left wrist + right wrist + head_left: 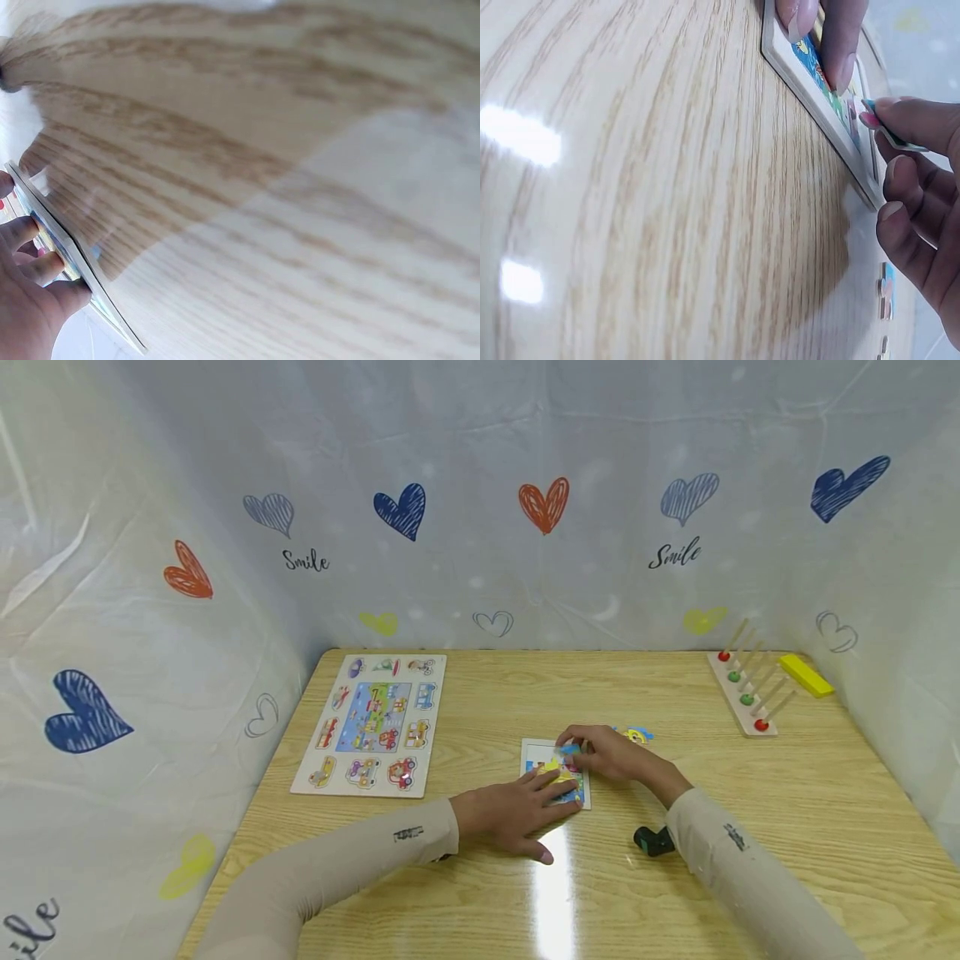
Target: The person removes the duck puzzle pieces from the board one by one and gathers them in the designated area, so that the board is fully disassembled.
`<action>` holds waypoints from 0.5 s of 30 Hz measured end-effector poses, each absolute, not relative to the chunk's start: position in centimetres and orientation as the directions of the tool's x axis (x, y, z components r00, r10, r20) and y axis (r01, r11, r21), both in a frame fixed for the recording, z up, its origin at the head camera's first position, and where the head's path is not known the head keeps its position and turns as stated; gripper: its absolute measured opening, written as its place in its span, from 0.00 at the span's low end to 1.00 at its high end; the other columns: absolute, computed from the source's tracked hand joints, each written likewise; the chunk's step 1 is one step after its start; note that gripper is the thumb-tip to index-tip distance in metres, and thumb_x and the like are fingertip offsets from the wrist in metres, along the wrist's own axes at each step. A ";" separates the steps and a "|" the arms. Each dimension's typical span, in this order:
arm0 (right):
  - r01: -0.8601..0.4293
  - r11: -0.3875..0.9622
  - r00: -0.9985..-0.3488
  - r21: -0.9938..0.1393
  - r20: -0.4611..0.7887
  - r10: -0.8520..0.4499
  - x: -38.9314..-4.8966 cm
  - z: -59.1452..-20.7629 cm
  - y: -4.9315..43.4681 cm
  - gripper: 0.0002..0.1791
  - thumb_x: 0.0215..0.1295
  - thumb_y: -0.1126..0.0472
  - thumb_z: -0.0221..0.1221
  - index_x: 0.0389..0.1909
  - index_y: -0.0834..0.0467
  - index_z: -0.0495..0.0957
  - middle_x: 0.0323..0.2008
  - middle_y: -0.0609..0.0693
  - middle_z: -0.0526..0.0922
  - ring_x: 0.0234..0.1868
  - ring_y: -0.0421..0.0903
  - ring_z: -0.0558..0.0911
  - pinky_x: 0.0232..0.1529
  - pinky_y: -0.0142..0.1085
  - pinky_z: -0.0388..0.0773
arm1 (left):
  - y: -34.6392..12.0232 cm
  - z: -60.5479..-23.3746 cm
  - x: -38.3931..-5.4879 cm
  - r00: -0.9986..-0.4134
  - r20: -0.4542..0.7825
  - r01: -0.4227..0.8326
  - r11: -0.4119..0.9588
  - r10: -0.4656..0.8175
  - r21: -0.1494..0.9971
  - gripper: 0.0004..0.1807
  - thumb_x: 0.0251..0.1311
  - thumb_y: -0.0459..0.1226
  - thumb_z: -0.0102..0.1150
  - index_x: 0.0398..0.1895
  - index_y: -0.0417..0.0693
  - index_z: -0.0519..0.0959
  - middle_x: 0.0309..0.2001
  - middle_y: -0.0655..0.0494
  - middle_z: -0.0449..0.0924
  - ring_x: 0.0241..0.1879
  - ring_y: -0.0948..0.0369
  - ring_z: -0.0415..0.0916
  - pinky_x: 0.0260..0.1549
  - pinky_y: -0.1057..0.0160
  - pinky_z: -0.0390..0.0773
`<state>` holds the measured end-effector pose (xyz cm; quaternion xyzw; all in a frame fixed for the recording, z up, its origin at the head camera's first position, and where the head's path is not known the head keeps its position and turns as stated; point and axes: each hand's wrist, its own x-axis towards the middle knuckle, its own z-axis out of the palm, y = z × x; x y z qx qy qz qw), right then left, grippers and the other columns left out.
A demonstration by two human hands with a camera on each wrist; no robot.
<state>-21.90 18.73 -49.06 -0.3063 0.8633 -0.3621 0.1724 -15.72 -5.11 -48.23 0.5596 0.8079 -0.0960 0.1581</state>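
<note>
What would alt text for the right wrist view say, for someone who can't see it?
A person's right hand pinches a small puzzle piece by a white-bordered puzzle board, which the left hand's fingers touch. More pieces lie on the wood-grain table.

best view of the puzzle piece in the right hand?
Right wrist: the puzzle piece shows close up, pinched in the right hand, its pink tip visible. Head shows it small, blue, partly hidden by the hand. Left wrist: can't make it out.
</note>
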 end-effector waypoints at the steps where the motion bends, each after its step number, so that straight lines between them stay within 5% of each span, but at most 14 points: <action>1: -0.403 0.554 -0.758 -0.728 -0.073 -0.648 -21.9 -49.1 18.7 0.13 0.72 0.61 0.61 0.55 0.55 0.78 0.43 0.52 0.81 0.35 0.42 0.77 0.40 0.36 0.76 | -5.1 -48.2 -15.7 -0.324 -0.363 0.934 0.356 0.874 0.025 0.46 0.70 0.68 0.35 0.83 0.57 0.41 0.83 0.51 0.36 0.81 0.46 0.34 0.77 0.45 0.46; 15: -0.369 0.589 -0.825 -0.719 -0.039 -0.564 -22.0 -49.2 19.5 0.13 0.70 0.62 0.62 0.54 0.57 0.78 0.39 0.52 0.79 0.29 0.42 0.74 0.34 0.34 0.75 | -5.4 -48.3 -15.7 -0.321 -0.346 0.934 0.356 0.882 0.042 0.46 0.70 0.68 0.35 0.83 0.58 0.42 0.83 0.52 0.36 0.81 0.45 0.35 0.76 0.44 0.45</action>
